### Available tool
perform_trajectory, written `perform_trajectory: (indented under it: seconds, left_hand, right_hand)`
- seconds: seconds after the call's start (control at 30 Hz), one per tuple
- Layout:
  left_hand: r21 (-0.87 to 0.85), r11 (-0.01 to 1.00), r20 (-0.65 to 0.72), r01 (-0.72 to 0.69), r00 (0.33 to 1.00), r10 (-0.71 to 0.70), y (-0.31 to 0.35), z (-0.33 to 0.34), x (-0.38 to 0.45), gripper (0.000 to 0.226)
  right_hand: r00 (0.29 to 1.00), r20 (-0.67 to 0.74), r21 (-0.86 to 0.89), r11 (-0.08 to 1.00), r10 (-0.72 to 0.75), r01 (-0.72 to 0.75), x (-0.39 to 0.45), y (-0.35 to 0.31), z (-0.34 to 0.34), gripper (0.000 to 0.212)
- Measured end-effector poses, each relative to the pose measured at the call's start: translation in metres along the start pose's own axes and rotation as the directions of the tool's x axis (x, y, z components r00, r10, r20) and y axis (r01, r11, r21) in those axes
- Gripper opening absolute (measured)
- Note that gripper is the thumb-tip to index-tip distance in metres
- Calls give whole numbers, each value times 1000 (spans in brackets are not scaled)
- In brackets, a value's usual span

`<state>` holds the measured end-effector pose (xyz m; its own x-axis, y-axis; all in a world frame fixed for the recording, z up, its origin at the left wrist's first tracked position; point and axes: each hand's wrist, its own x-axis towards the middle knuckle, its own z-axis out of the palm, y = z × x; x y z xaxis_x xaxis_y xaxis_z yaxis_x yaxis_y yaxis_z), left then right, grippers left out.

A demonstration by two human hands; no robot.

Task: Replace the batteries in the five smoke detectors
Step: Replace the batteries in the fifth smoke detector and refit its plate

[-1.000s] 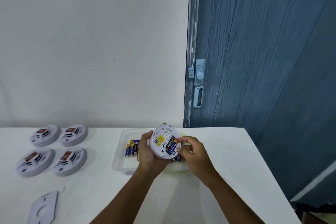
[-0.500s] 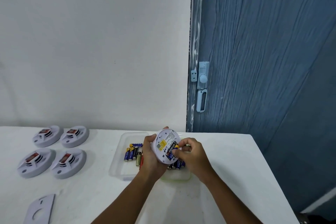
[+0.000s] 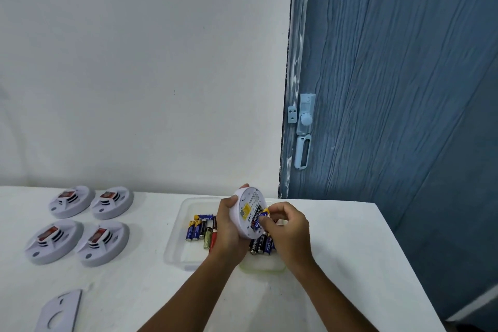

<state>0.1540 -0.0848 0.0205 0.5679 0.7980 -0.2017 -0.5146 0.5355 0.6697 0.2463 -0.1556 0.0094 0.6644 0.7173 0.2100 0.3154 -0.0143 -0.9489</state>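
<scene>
Left hand [image 3: 229,226] grips detector [image 3: 246,214]; right hand [image 3: 288,229] pinches blue battery [image 3: 260,219]; lettering unreadable.

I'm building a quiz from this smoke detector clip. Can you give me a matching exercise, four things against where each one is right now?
Things:
1. held smoke detector
2. four smoke detectors
3. loose batteries
4. flat grey plate

Places:
A. in the clear tray
B. grouped at the table's far left
C. near left edge of the table
D. gripped by the left hand

Pairs: 1-D, 2-B, 3-A, 4-C
</scene>
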Motion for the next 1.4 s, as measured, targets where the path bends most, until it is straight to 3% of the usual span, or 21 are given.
perform_trajectory:
  seconds: [0.1,0.17,0.23,0.3,0.37,0.5,0.57,0.87,1.17,1.4]
  left_hand:
    - [36,999,3,-5,1000,4,2,0,1,39]
    - [52,999,3,-8,1000,8,5,-1,1,49]
    - [46,999,20,-27,999,26,8,-2,3,50]
    - [55,997,32,-62,998,60,15,-9,6,47]
    - [31,996,43,-83,996,82,22,-17,9,47]
    - [11,997,32,-78,996,78,30,-31,14,47]
    - [7,997,28,-81,996,81,31,-35,16,43]
    - [-31,999,37,-39,998,40,36,-39,13,44]
    - [-80,997,23,16,1000,-15,35,-37,10,43]
    - [-142,989,43,50,998,-44,38,-27,4,40]
  right_hand:
    - [994,-46,171,981,99,-90,3,-1,3,14]
    - [961,33,416,870,276,-264,8,-5,0,12]
    - [922,116,549,750,369,-369,14,-7,-5,9]
    - [924,78,490,793,375,-363,21,1,-9,11]
    - [941,47,309,891,336,-334,27,13,-13,13]
    - [919,241,-63,950,312,-306,20,26,-11,11]
    - [898,302,-160,946,319,-282,15,27,-5,10]
    - [941,316,-241,969,123,-46,16,16,15,17]
    - [970,243,-55,998,-25,39,24,-11,10,24]
    - [959,258,-25,991,-119,130,22,-32,15,13]
